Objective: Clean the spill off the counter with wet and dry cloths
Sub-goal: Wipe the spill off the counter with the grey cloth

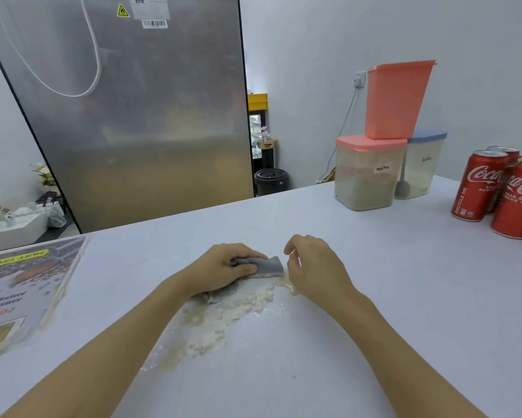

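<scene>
A pale, lumpy wet spill (223, 318) lies smeared across the middle of the white counter (374, 297). My left hand (223, 267) grips a bunched grey cloth (268, 265) at the far end of the spill, thumb and fingers curled round it. The cloth's free end sticks out to the right of the hand. My right hand (317, 267) hovers just right of the cloth with loosely curled fingers and holds nothing. Only one cloth is in view.
Two lidded powder containers (368, 173) with a pink tub (398, 98) stacked on top stand at the back right. Red cola cans (501, 188) crowd the right edge. A laminated menu sheet (21, 291) lies at the left. A steel fridge (127, 110) rises behind the counter.
</scene>
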The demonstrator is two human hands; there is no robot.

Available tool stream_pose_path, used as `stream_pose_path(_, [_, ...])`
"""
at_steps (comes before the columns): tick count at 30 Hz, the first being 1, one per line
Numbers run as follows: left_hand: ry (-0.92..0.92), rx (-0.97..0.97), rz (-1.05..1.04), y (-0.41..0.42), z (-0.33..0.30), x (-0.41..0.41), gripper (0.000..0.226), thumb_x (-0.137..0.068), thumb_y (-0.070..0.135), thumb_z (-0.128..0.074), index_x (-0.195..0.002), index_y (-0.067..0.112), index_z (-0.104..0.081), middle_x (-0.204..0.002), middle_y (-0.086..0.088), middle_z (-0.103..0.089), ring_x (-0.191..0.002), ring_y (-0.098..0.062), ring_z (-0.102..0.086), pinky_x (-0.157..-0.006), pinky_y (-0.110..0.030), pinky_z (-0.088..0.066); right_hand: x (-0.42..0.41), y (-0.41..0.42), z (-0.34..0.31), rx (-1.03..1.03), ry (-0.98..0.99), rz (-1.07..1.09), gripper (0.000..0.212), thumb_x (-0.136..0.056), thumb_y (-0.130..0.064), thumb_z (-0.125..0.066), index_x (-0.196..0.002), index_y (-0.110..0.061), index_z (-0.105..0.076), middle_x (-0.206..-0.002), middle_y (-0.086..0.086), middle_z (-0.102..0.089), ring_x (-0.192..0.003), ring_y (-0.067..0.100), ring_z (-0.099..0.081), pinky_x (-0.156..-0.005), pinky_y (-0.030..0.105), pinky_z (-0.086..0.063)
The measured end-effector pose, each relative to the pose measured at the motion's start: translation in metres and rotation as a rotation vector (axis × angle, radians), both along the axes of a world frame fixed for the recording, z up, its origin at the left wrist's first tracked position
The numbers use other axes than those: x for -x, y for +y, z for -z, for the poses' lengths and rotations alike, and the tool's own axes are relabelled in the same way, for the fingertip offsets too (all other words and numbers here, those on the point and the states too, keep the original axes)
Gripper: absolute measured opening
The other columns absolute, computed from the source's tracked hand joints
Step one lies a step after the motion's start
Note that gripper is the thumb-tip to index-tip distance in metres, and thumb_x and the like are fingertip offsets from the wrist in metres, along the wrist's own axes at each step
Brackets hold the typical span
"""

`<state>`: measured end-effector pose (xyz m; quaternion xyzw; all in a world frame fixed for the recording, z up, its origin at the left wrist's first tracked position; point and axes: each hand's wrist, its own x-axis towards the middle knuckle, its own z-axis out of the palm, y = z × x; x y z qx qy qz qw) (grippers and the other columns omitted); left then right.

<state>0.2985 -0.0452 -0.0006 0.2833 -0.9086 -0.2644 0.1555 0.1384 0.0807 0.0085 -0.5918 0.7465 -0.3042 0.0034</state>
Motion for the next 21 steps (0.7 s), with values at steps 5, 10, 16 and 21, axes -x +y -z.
stream_pose_path(5, [0.119,-0.054,-0.066,0.016,-0.025,-0.026,0.025,-0.092,0.020,-0.058,-0.114,0.028,-0.067,-0.107,0.023,-0.067,-0.098,0.009,-0.060,-0.083,-0.005,-0.043,-0.007,0.002,0.004,-0.023,0.009,-0.081,0.026,-0.092,-0.008,-0.039,-0.112,-0.012,-0.055,-0.106,0.005,-0.058,-0.104,0.021,-0.047,-0.087,0.031,-0.041])
stream_pose_path(10, [0.178,0.081,-0.537,-0.025,-0.038,-0.080,0.024,-0.089,0.021,-0.061,-0.111,0.026,-0.070,-0.100,0.008,-0.071,-0.094,-0.011,-0.063,-0.080,-0.021,-0.044,-0.010,0.001,0.008,-0.018,0.013,-0.121,0.026,-0.093,-0.009,-0.038,-0.112,-0.013,-0.054,-0.106,0.003,-0.057,-0.104,0.019,-0.047,-0.087,0.029,-0.039])
stream_pose_path(16, [0.043,0.104,-0.917,-0.061,0.017,-0.121,0.037,-0.093,0.020,-0.050,-0.130,0.016,-0.056,-0.130,-0.008,-0.059,-0.120,-0.029,-0.051,-0.098,-0.031,-0.036,-0.013,-0.002,0.017,-0.023,0.033,-0.155,0.025,-0.093,-0.010,-0.037,-0.112,-0.015,-0.053,-0.107,0.000,-0.057,-0.104,0.017,-0.046,-0.082,0.025,-0.039])
stream_pose_path(21, [0.092,0.126,-0.596,-0.036,0.012,-0.067,0.032,-0.095,0.016,-0.050,-0.124,0.021,-0.060,-0.125,0.002,-0.062,-0.117,-0.018,-0.054,-0.086,-0.017,-0.034,-0.021,-0.006,0.015,0.015,0.060,-0.211,0.025,-0.093,-0.011,-0.038,-0.112,-0.016,-0.053,-0.107,-0.001,-0.056,-0.104,0.017,-0.046,-0.082,0.026,-0.040])
